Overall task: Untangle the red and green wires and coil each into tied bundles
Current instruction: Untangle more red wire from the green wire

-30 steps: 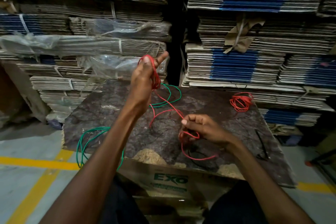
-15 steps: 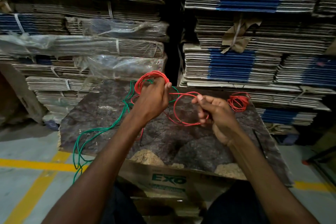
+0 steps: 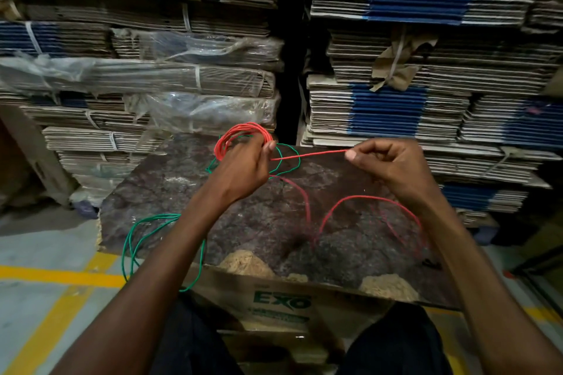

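Above the far edge of the dark mottled desk (image 3: pixel 170 192), we saw the left hand (image 3: pixel 240 167) raised, its grip closed round a coil of red wire (image 3: pixel 240 134) looped in several turns over the fingers. From that coil a single straight run of the same red wire crossed to the right hand (image 3: pixel 393 167), where thumb and forefinger pinched it, the other fingers curled. Below the hands the red wire sagged in two loose arcs down to the desk surface. We noted its colour as bright orange-red, thin, with a matte sheath.

We recorded the green wire (image 3: pixel 134 240) in two places: a few loops behind and beside the left hand, mixed with the red coil, and a longer bunch hanging off the left edge of the desk toward the floor (image 3: pixel 45 253), passing under the left forearm.

A cardboard box (image 3: pixel 283 304) under the near edge of the desk bore green letters reading "EXO"; smaller print below was unreadable. Stacks of flattened cardboard (image 3: pixel 396 100) stood behind.
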Available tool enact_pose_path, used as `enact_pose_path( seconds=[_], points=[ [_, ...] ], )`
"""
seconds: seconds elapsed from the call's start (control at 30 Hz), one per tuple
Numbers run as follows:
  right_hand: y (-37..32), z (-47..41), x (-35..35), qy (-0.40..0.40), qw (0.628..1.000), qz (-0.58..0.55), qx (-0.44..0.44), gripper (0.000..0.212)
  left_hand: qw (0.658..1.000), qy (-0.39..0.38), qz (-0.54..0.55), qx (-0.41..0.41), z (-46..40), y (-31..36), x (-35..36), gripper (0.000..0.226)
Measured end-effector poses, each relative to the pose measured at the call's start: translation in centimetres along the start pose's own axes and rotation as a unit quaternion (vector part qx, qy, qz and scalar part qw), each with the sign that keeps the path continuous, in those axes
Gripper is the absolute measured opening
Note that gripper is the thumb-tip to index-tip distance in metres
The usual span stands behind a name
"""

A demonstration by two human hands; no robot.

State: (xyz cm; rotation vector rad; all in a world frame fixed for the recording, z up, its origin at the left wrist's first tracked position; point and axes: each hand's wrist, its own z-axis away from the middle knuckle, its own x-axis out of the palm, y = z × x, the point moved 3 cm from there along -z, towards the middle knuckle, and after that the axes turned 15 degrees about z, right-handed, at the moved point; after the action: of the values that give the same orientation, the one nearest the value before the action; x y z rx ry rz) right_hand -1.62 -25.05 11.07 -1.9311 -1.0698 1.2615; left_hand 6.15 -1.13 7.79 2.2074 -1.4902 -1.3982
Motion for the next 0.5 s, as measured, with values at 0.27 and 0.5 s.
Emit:
enact_pose_path(
  seconds=[0.27,0.5],
  points=[
    [0.9,-4.1,-0.9,0.135,0.973,0.177,-0.059,0.036,0.941,-0.138,0.290,-0.102,2.4,1.2,0.3,0.034],
    [0.2,-6.4,0.6,0.139,0.962,0.213,-0.096,0.044,0.838,-0.176,0.493,-0.157,5.0,2.0,-0.2,0.038]
  ],
)
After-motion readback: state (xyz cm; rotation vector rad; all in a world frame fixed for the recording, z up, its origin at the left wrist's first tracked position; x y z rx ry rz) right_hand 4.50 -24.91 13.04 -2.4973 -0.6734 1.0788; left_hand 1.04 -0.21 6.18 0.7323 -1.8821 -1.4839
